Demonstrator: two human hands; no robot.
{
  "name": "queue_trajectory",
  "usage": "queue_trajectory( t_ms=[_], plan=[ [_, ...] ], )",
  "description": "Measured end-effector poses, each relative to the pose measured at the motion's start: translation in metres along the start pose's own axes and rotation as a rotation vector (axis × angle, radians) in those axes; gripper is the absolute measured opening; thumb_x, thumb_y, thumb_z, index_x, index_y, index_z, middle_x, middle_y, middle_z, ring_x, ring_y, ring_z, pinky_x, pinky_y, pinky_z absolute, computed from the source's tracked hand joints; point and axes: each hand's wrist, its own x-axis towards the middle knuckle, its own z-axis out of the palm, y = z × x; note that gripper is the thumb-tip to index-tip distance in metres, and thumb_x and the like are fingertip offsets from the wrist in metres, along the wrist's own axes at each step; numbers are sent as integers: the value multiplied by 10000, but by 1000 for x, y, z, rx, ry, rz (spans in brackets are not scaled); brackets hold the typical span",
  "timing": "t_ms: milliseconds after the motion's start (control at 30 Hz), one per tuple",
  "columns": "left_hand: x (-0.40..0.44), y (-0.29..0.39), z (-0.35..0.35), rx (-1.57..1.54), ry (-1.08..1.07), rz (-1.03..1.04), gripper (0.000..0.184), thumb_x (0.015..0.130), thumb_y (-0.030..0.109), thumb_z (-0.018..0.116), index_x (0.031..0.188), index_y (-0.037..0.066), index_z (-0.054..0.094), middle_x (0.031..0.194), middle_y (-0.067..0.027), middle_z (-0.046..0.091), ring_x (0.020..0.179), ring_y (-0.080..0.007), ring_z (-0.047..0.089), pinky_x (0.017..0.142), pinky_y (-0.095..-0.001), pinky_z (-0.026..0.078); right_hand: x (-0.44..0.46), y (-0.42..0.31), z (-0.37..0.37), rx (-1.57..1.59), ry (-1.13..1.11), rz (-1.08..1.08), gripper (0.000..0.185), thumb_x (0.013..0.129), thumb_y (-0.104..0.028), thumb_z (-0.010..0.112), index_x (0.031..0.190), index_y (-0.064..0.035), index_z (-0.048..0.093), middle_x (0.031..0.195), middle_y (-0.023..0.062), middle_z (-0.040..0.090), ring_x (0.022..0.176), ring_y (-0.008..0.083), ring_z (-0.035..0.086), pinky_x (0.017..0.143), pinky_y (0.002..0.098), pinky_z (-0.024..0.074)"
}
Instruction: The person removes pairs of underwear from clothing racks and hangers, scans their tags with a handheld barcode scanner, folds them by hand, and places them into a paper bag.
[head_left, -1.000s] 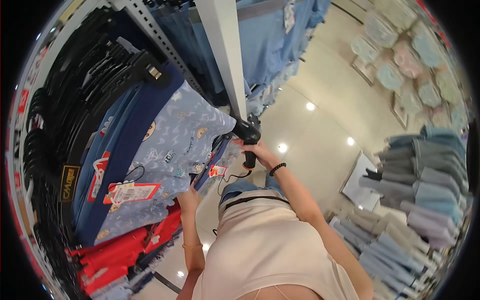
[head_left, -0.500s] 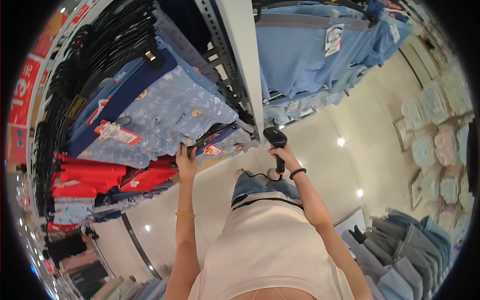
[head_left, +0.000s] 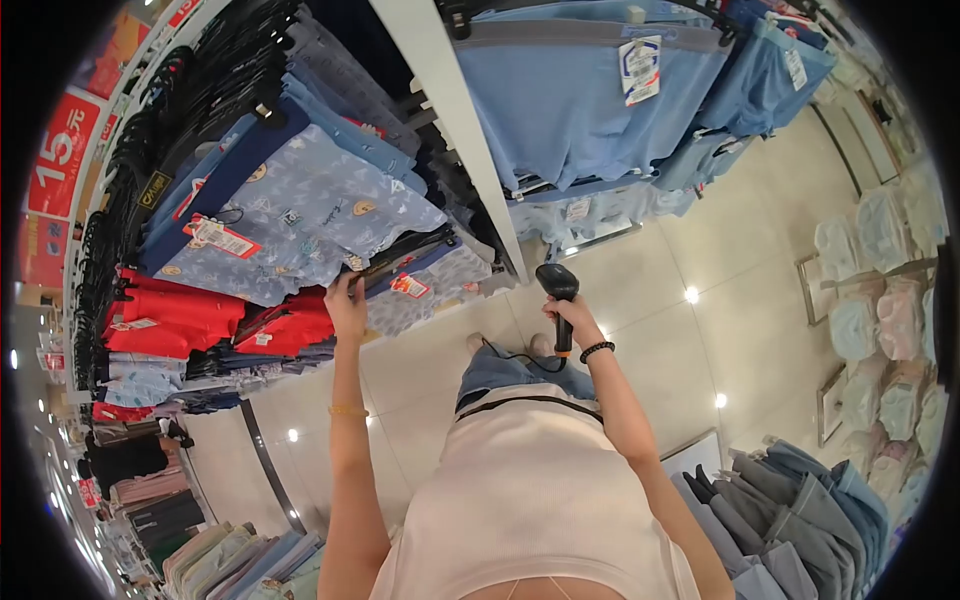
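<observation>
My right hand is wrapped round the handle of a black barcode scanner, whose cable hangs down toward my waist. My left hand is closed at the lower edge of patterned blue shorts on the left rack; what its fingertips pinch is too small to make out. A red and white price tag lies over the shorts near their dark blue waistband. Below and right of them, grey patterned shorts carry another red tag.
A white post stands between the left rack and hanging blue shorts. Red shorts hang lower left. Grey and blue garments are at lower right, packaged items at far right. Tiled floor shows around my feet.
The scanner and my right hand have moved away from the post and the rack. My left hand stays at the shorts' lower edge. The view has shifted, showing more of the hanging blue shorts.
</observation>
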Motion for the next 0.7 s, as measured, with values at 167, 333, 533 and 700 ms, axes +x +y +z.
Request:
queue_trajectory(
  t_ms=[167,333,533,700],
  plan=[
    [-3,5,-2,-1,21,-59,256,770,82,637,1003,15,557,977,-158,592,939,-336,536,819,-401,423,-3,-12,-8,17,-4,-89,133,686,-13,623,802,-10,559,627,52,553,538,132,527,503,245,402],
    [-23,35,15,-122,291,-202,259,761,29,601,1006,-6,527,962,-164,526,904,-314,502,773,-394,414,0,-19,-11,41,12,-131,128,684,-13,624,794,-5,561,622,53,551,534,130,522,497,244,396],
    [-27,50,7,-37,223,-109,273,752,34,613,1009,1,525,991,-161,535,908,-319,515,751,-391,426,2,-24,-10,16,71,-134,128,673,-10,624,785,-8,562,608,48,544,521,126,508,493,246,388],
    [3,-6,9,-66,-20,27,266,754,59,627,989,-1,518,940,-176,589,883,-332,549,772,-412,423,1,-27,-8,38,49,-168,99,661,-8,615,745,-16,563,598,40,538,521,122,500,493,246,380]
  ],
)
